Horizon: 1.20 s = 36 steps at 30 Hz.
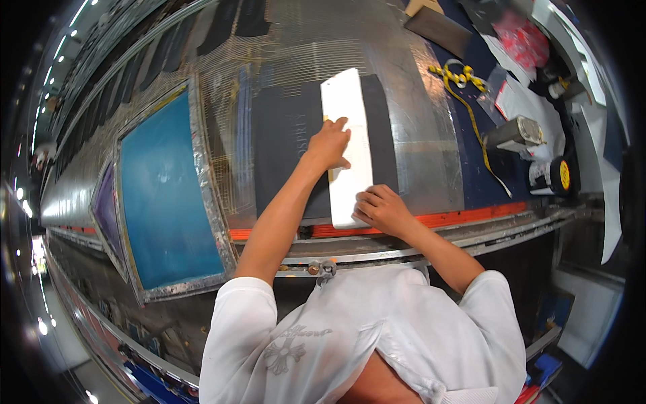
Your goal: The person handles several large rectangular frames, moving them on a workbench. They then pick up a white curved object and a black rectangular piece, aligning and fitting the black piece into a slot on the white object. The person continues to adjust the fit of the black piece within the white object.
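Note:
A long white strip (350,145), flat and stiff-looking, lies lengthwise over a dark fabric panel (282,161). Faint lettering shows on the panel to the left of the strip. My left hand (330,143) rests on the strip's left edge near its middle, thumb and fingers apart. At the near end, my right hand (381,210) has its fingers curled over the right edge of the strip. Its fingertips are partly hidden.
A framed screen with blue mesh (168,195) stands left on the metal table (431,161). To the right are a yellow tape measure (474,124), a metal can (515,135) and a tape roll (560,176). A metal rail (377,256) runs along the near edge. Dark pieces (252,17) lie at the far side.

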Each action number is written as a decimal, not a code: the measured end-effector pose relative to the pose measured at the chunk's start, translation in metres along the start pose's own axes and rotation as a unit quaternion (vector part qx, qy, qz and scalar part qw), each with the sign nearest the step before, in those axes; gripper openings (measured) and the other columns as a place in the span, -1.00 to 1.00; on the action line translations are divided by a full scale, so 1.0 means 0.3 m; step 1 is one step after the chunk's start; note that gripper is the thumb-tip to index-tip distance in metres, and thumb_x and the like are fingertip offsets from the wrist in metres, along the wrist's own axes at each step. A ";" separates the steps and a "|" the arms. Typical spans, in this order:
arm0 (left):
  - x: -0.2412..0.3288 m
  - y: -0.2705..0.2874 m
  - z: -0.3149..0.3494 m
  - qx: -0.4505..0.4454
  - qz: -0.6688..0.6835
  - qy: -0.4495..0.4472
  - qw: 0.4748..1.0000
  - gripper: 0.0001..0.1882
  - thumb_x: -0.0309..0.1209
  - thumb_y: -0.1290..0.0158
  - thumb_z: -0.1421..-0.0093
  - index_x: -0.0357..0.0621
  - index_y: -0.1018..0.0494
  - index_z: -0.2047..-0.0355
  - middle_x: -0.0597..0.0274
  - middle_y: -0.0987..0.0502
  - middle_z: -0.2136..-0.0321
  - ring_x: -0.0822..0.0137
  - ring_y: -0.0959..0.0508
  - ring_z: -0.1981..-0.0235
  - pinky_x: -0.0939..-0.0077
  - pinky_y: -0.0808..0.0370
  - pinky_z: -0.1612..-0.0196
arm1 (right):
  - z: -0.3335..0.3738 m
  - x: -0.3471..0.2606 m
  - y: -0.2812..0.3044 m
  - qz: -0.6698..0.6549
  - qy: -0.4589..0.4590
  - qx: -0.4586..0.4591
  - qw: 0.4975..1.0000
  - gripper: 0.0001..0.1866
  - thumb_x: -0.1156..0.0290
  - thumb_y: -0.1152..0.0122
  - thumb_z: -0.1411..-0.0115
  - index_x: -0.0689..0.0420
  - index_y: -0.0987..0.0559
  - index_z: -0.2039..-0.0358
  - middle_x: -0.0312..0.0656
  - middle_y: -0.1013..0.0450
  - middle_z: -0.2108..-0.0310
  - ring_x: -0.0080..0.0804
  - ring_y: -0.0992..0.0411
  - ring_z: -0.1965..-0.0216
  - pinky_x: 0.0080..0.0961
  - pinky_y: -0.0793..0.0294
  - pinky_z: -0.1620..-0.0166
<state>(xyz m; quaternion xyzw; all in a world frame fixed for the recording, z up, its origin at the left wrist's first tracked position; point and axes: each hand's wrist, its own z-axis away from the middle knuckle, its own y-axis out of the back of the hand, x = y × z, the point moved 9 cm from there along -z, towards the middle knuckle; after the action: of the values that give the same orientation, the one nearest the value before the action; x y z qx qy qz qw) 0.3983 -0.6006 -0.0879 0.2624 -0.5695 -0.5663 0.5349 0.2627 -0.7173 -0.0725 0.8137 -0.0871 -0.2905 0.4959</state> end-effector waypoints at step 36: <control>-0.551 0.376 1.486 0.493 0.214 0.395 0.745 -0.68 -0.34 -0.17 -0.31 -0.22 -0.60 -0.01 0.18 -0.67 0.16 0.40 -0.61 0.21 0.51 -0.53 0.11 | -0.152 -0.117 0.106 -0.054 -0.058 0.039 0.996 -0.82 0.35 -0.35 -0.13 0.09 -0.67 0.25 -0.17 -0.59 0.28 -0.22 -0.51 0.16 -0.28 -0.47 0.03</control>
<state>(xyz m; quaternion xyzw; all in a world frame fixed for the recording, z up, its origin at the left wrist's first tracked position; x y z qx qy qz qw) 0.0769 -0.2636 0.0602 0.5608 -0.5487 0.0773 0.6152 0.2642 -0.6833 -0.0163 0.8175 -0.0831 -0.3600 0.4418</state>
